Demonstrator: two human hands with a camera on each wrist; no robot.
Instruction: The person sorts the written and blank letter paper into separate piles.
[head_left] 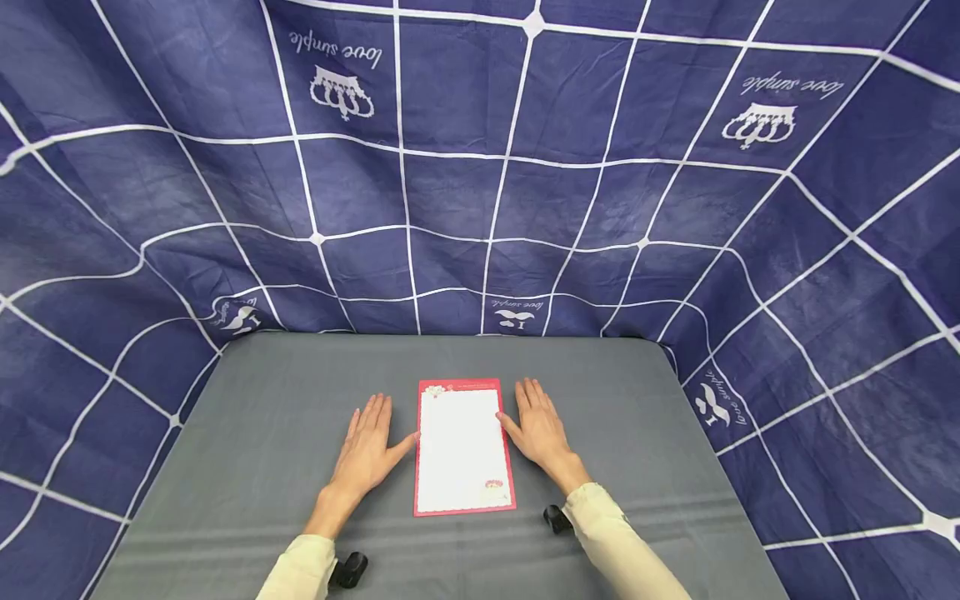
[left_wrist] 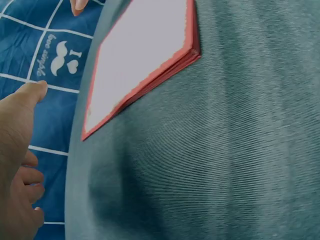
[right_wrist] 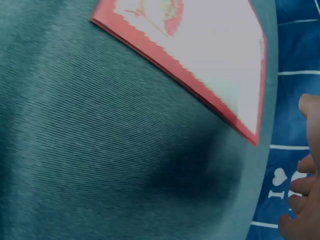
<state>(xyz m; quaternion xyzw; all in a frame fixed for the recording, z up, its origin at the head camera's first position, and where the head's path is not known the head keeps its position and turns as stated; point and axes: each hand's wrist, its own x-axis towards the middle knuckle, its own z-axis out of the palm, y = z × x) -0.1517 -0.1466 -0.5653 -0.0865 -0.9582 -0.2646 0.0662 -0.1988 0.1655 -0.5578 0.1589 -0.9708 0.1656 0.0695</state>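
Notepad (head_left: 463, 450) (red-bordered) between both hands (head_left: 366, 452) (head_left: 542, 427)

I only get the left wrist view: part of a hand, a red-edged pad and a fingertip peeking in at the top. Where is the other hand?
Observer: The head view shows the right hand beside the pad's right edge, fingers straight and pointing away from the person.
Visitor: The pad looks mostly white to me. Anything in the part I'm missing?
Observer: Yes, a small picture near its lower right corner.
Visitor: Fun! And what is the person wearing on their arms?
Observer: Cream sleeves, seen in the head view.
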